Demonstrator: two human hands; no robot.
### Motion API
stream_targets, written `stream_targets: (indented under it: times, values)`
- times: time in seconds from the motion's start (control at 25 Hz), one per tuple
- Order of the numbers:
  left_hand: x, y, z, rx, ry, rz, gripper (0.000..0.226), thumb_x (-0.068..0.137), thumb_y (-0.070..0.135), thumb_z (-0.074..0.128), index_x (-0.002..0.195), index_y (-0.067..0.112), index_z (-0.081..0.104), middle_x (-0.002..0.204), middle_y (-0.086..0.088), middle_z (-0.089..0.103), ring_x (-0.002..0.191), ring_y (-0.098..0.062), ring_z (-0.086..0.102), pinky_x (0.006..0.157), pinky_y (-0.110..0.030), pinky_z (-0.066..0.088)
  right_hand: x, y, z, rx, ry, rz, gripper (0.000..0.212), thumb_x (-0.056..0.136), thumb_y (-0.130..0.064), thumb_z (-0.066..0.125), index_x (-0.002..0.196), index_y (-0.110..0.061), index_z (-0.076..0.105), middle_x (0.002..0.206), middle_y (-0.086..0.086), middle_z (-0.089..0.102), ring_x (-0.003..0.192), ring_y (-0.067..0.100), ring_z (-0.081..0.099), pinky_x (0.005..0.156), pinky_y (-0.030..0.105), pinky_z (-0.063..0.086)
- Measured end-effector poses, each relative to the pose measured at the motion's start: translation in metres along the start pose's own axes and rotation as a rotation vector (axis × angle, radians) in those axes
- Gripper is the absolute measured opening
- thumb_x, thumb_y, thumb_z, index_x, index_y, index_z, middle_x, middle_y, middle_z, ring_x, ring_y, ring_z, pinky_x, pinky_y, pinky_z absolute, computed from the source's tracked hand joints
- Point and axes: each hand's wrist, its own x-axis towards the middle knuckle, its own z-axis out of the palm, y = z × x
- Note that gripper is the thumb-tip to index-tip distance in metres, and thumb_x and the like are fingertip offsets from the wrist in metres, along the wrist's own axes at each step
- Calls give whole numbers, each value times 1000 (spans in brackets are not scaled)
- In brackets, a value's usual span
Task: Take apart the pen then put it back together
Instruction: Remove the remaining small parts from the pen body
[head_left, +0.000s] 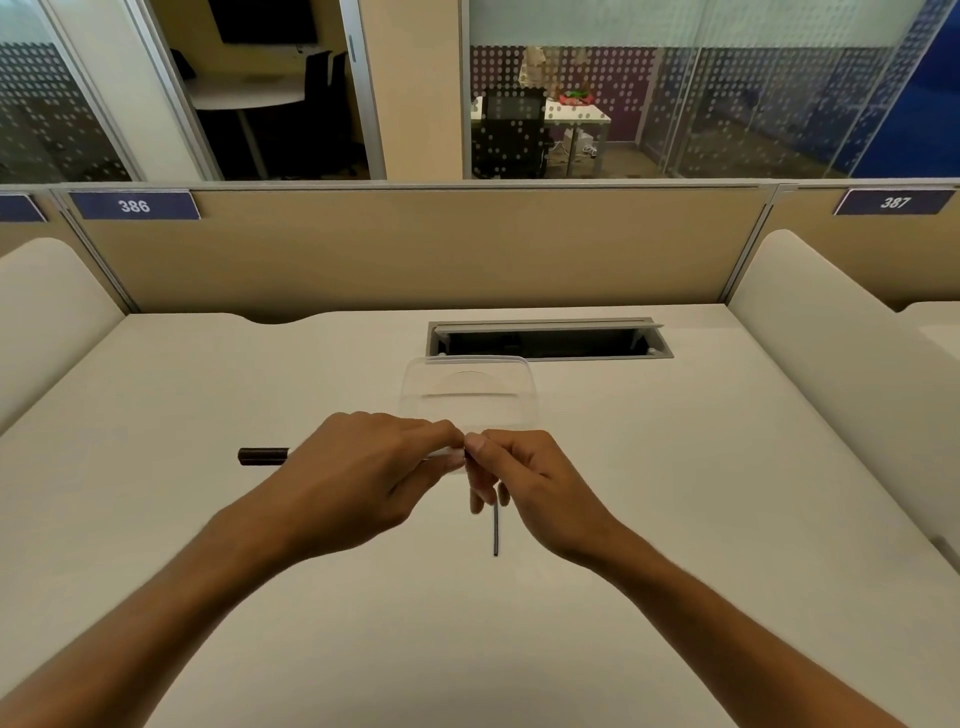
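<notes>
My left hand (358, 467) grips the pale pen barrel (441, 456) above the desk, with only a short stretch of the barrel showing between its fingers. My right hand (524, 483) meets it, thumb and fingertips pinching a small dark piece (467, 454) at the barrel's right end. Left of my left hand, the dark pen cap (262, 455) lies on the desk. A thin dark refill (496, 530) lies on the desk below my right hand, its upper end hidden by my fingers.
A clear plastic container (467, 395) stands just behind my hands. Behind it is an open cable slot (545, 340) in the white desk (208, 519). Beige dividers and padded side panels enclose the desk.
</notes>
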Motion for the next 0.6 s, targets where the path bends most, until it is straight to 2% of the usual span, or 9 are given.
stream_targets:
  times: [0.12,0.2,0.32,0.4,0.48,0.52,0.6]
  values:
    - [2,-1,0,3,-6,-4,45,93,50,25,113,32,60,90,10,72,69,-12,61,65,-31,50,-1,0,0,53,-58,18,40,104,-23,40,66,-20,53,59,-10,52,62,9,56,63,14,42]
    - [3,0,-2,-63,-22,-9,44,93,49,27,111,30,63,73,11,67,60,-11,55,61,-29,46,-2,0,1,-19,-21,-45,36,104,-23,40,71,-14,54,63,-9,53,63,6,53,63,16,42]
    - [4,-3,-10,-350,-44,12,32,97,42,40,96,25,67,52,12,48,49,-9,46,51,-20,36,-4,-2,4,-255,80,-306,30,103,-23,40,79,-14,56,71,-10,50,63,5,45,61,15,36]
    - [4,-6,-17,-590,-137,-17,28,97,37,46,86,22,67,51,10,44,46,-8,39,48,-15,33,-4,-2,2,-474,108,-526,30,102,-24,38,88,-10,60,76,-6,49,67,4,38,59,17,34]
    - [3,-7,-20,-722,-218,-54,27,96,35,49,84,19,67,52,9,43,47,-8,35,47,-14,32,-3,0,-1,-619,113,-648,35,102,-25,36,90,-7,64,76,2,53,68,8,38,57,22,34]
    - [3,-6,-20,-718,-211,-59,26,95,33,49,83,19,67,52,10,43,47,-8,35,47,-13,32,-2,2,-2,-627,119,-646,34,102,-25,37,90,-8,64,76,4,55,67,10,41,57,23,35]
    - [3,-4,-17,-594,-127,-56,24,95,33,49,84,23,67,51,15,48,47,-7,41,49,-12,32,-2,1,0,-471,122,-485,29,100,-29,41,86,-16,62,76,-2,58,68,9,48,60,22,39]
